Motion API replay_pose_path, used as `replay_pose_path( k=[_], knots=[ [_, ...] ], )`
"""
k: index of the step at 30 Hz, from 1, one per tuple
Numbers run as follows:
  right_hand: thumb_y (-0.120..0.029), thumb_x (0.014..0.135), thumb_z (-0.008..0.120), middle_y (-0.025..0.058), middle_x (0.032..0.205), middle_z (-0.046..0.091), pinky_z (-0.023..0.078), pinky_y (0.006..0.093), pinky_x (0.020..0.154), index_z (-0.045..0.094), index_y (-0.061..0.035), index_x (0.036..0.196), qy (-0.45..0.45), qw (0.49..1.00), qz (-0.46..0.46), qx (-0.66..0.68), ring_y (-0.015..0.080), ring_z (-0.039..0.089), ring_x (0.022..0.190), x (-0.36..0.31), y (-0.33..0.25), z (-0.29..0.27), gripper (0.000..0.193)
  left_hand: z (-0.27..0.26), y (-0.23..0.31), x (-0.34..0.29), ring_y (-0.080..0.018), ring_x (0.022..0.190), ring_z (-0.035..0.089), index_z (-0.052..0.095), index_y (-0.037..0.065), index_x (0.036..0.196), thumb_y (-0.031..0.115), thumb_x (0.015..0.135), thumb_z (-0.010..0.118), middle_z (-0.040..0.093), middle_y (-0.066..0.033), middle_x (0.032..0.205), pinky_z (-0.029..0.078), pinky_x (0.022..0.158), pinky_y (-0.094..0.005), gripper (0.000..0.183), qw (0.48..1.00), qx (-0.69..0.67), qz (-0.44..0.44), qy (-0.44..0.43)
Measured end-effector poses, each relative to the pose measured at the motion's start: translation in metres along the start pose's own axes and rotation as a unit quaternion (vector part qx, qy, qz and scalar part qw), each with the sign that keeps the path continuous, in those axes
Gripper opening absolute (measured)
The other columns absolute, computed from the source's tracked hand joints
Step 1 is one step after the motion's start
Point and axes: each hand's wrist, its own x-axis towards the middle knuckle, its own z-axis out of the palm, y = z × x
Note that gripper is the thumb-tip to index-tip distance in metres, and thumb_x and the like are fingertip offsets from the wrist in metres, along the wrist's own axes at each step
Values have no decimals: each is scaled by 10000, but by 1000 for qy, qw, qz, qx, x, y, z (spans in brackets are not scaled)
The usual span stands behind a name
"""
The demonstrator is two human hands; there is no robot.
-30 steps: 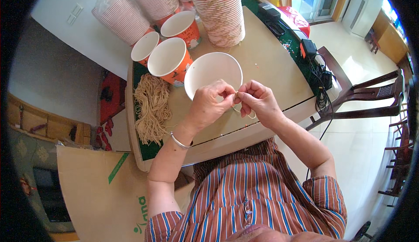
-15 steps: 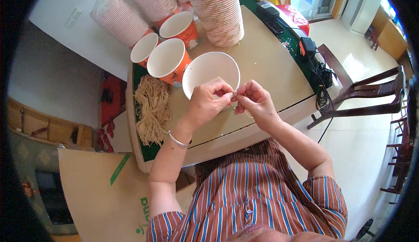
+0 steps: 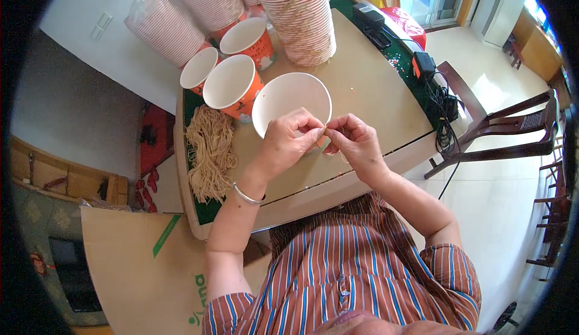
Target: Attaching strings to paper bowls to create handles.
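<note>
A paper bucket [image 3: 292, 93], white inside with a bit of orange on its outside, stands at the near edge of the table. At its near right rim, my left hand [image 3: 291, 139] and my right hand [image 3: 356, 145] meet with fingertips pinched together. Between them is a thin pale cord [image 3: 344, 157], a bit of which shows below my right fingers; the rest is hidden by the fingers. To the left of my left hand lies a bundle of beige cords [image 3: 211, 154].
Three orange buckets with white insides, one of them this bucket [image 3: 229, 81], stand at the left. Behind rise tall stacks of buckets, the nearest stack [image 3: 301, 27] with cords on it. Black adapters and cables [image 3: 446, 108] lie along the right edge, beside a dark chair [image 3: 518, 124].
My hands stay at the bucket's rim, with the fingertips shifted only slightly. The cord loop below my right hand shows a little less.
</note>
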Motion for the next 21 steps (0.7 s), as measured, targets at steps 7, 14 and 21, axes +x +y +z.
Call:
replay_pose_path(
  k=[7,14,21],
  knots=[
    [-13,969,615,34,869,676,563,221,628,604,-1,1008,26,998,-29,-51,89,663,720,0,3,3,42,1,-2,0,-111,821,626,693,-3,891,-6,869,687,658,-36,865,511,755,-256,22,999,34,20,12],
    [5,882,684,56,778,623,463,250,553,577,-12,897,98,964,-178,-172,69,573,666,1,19,10,109,3,1,-1,-131,806,639,688,-5,886,-6,856,688,664,-49,855,515,745,-269,30,996,73,45,30],
    [-27,941,639,30,844,642,541,237,615,572,-11,946,43,998,-35,-35,68,616,736,-2,4,15,68,3,0,-2,-95,817,636,687,-9,902,10,880,677,670,-37,869,526,754,-258,30,999,16,9,39]
  ],
)
